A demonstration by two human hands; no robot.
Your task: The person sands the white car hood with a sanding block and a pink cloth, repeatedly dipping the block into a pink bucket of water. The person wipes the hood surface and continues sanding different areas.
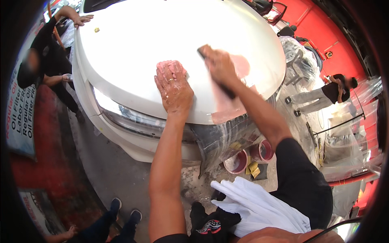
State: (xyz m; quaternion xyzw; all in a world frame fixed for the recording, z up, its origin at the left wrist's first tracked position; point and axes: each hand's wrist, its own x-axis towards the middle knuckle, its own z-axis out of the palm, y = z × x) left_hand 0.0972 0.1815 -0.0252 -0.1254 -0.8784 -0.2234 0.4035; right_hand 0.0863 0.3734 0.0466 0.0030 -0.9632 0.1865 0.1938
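Note:
My left hand [174, 91] presses a wet pink sponge [165, 64] flat on the white car hood [133, 48], its fingers curved over it. White residue coats the back of this hand. To its right, my right hand [222, 69] is wrapped round a long, dark sanding block [225, 90] with a brown upper end. The block lies over the hood's front right part, beside a pinkish filler patch [239, 67]. More pink shows on the hood's front edge, partly hidden by the block and my forearm. My right hand is slightly blurred.
Dark sheeting [221, 135] hangs over the car's front. Below it stand reddish buckets [237, 163] and yellow pieces [254, 169]. A white cloth [259, 206] lies across my lap. One person [48, 56] leans on the hood at left; another person [338, 89] stands at right.

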